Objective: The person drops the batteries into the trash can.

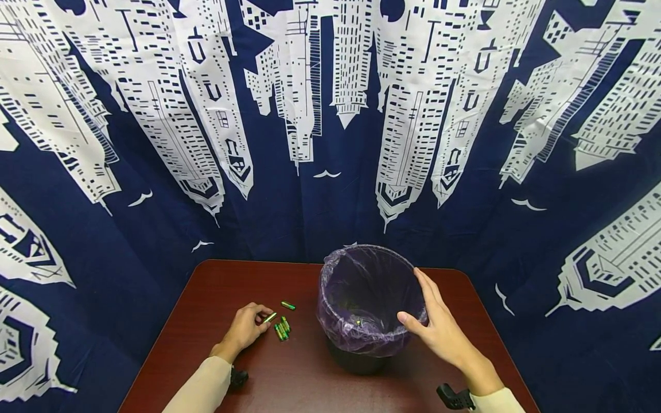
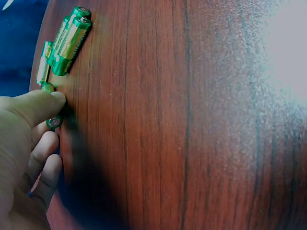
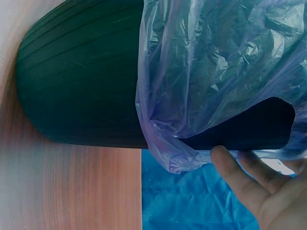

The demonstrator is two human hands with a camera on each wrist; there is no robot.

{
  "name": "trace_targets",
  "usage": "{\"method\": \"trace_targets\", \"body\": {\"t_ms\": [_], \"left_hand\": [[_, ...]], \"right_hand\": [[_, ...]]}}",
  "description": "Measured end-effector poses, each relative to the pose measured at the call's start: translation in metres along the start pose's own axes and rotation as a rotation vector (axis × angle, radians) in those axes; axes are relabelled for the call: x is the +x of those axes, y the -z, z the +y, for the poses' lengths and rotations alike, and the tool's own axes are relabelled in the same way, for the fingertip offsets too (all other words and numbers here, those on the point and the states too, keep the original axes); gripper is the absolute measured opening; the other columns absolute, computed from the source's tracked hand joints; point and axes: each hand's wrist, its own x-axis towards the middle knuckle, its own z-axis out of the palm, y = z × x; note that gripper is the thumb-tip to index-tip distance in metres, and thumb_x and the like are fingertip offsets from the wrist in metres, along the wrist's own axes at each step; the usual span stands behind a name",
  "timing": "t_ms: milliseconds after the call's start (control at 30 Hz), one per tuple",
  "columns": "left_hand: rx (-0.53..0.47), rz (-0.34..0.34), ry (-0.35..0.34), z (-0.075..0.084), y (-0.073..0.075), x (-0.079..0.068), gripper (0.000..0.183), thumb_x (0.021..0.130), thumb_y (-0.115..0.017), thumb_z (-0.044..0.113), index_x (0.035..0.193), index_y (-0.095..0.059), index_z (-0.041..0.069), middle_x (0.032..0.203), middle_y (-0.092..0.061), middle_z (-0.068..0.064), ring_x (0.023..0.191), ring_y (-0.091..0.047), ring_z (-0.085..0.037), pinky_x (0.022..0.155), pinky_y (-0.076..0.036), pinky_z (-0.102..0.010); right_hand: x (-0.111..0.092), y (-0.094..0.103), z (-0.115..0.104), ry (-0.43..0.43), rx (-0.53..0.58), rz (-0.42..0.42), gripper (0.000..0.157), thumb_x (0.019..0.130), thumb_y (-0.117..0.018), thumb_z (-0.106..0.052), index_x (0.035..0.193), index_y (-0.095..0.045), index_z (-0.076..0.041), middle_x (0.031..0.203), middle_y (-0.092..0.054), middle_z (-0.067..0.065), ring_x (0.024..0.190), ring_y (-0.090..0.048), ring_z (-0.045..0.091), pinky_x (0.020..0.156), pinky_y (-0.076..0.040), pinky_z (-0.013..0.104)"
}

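My left hand [image 1: 245, 328] pinches a green and gold battery [image 1: 270, 316] between thumb and fingers, just above or on the table. Beside it lie several more such batteries: a small cluster [image 1: 281, 331] to the right and a single battery [image 1: 288, 305] farther back. In the left wrist view, my thumb covers part of the held battery [image 2: 54, 121]. A dark trash bin [image 1: 356, 362] lined with a translucent purple bag [image 1: 335, 330] stands right of centre. My right hand [image 1: 441, 332] rests at the bin's right rim with fingers extended, touching the bag's side.
The reddish-brown wooden table [image 1: 227, 287] has rounded far corners. Behind and around it hangs a dark blue curtain [image 1: 289, 218] printed with white buildings. A small yellow-green item [image 1: 358, 322] shows inside the bin, too small to identify.
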Motion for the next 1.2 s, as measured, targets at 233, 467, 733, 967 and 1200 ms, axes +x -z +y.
{"method": "trace_targets", "body": {"t_ms": [233, 467, 733, 967, 1200], "left_hand": [[-0.027, 0.022, 0.040, -0.003, 0.002, -0.001, 0.019, 0.095, -0.093, -0.004, 0.109, -0.089, 0.008, 0.098, -0.076, -0.004, 0.084, -0.065, -0.009, 0.073, -0.055, -0.021], [-0.069, 0.045, 0.075, -0.004, 0.004, -0.003, 0.017, 0.096, -0.090, -0.004, 0.109, -0.090, 0.007, 0.099, -0.078, -0.004, 0.084, -0.070, -0.010, 0.071, -0.056, -0.020], [-0.071, 0.064, 0.081, -0.004, 0.005, -0.003, 0.015, 0.097, -0.091, 0.000, 0.110, -0.091, 0.008, 0.097, -0.078, -0.005, 0.079, -0.067, -0.007, 0.069, -0.054, -0.019], [-0.062, 0.063, 0.084, -0.001, 0.012, -0.001, 0.015, 0.098, -0.090, 0.001, 0.112, -0.091, 0.008, 0.101, -0.079, -0.006, 0.082, -0.070, -0.009, 0.070, -0.055, -0.020], [-0.063, 0.076, 0.071, 0.006, 0.024, 0.005, 0.015, 0.099, -0.090, 0.001, 0.113, -0.091, 0.007, 0.103, -0.080, -0.007, 0.084, -0.072, -0.010, 0.071, -0.056, -0.019]], "right_hand": [[0.001, 0.000, -0.001, 0.007, 0.006, 0.000, 0.110, 0.100, -0.085, -0.037, 0.186, -0.022, -0.012, 0.191, -0.026, 0.023, 0.173, -0.032, 0.060, 0.126, -0.032, 0.093], [0.002, -0.001, -0.001, 0.012, 0.007, -0.001, 0.110, 0.100, -0.085, -0.037, 0.187, -0.022, -0.013, 0.191, -0.026, 0.021, 0.173, -0.032, 0.060, 0.126, -0.032, 0.094], [0.003, -0.001, -0.001, 0.011, 0.008, -0.005, 0.110, 0.100, -0.085, -0.037, 0.186, -0.022, -0.010, 0.191, -0.026, 0.022, 0.172, -0.032, 0.060, 0.126, -0.032, 0.094], [0.003, -0.001, -0.001, 0.009, 0.006, -0.007, 0.111, 0.100, -0.085, -0.039, 0.186, -0.022, -0.010, 0.191, -0.026, 0.024, 0.172, -0.032, 0.060, 0.126, -0.032, 0.094], [0.001, 0.000, 0.000, 0.010, 0.009, -0.004, 0.111, 0.100, -0.085, -0.037, 0.186, -0.022, -0.010, 0.191, -0.026, 0.023, 0.172, -0.033, 0.059, 0.126, -0.033, 0.093]]}}
